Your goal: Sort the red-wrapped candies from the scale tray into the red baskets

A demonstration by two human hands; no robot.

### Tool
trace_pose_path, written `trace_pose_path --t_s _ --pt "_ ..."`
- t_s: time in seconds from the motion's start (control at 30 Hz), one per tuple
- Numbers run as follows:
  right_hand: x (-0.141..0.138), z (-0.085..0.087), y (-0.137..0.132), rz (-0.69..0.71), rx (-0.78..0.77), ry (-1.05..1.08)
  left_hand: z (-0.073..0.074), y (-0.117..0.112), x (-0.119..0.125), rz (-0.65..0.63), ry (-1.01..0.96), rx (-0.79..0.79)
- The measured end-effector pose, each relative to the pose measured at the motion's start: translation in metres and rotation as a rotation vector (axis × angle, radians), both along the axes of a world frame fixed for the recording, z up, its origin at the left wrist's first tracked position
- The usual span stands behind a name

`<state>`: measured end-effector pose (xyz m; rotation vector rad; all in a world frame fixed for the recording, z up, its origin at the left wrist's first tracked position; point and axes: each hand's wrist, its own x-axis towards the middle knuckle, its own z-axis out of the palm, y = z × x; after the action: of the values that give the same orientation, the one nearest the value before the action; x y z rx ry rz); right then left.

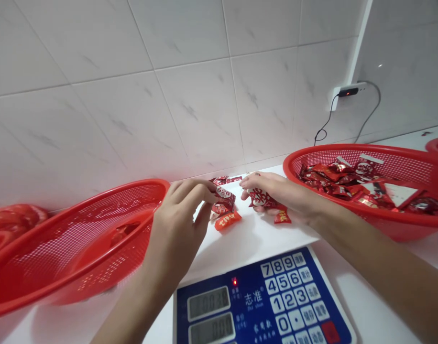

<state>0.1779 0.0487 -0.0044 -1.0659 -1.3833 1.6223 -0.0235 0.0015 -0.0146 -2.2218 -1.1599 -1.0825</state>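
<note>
The left hand [178, 229] touches a red candy packet [225, 198]. The right hand [276, 193] touches another red packet [260, 197] on the white counter [247, 243]. A blue scale [262, 296] sits below them. Red baskets [97, 205] sit on both sides, and the right basket [333, 147] is full of packets [348, 184].

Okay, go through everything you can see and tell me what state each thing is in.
left hand, fingers on a red packet
right hand, fingers over a red packet
scale, on, red light lit
right basket, holding many red packets
left basket, tilted, one packet inside
wall socket, cord plugged in
</note>
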Motion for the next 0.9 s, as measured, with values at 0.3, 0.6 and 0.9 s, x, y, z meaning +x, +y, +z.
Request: trace_pose_path --t_s 0.3,0.6,0.9 --pt "0.001 0.004 -0.002 0.083 -0.011 0.241 -0.001 0.003 0.000 0.006 0.029 -0.015" --pt "0.005 -0.006 0.005 0.325 0.179 0.197 0.008 0.002 -0.002 -0.156 -0.340 -0.538" --pt "0.004 -0.001 -0.010 0.358 0.284 -0.029 0.012 -0.007 0.008 -0.230 -0.545 -0.665"
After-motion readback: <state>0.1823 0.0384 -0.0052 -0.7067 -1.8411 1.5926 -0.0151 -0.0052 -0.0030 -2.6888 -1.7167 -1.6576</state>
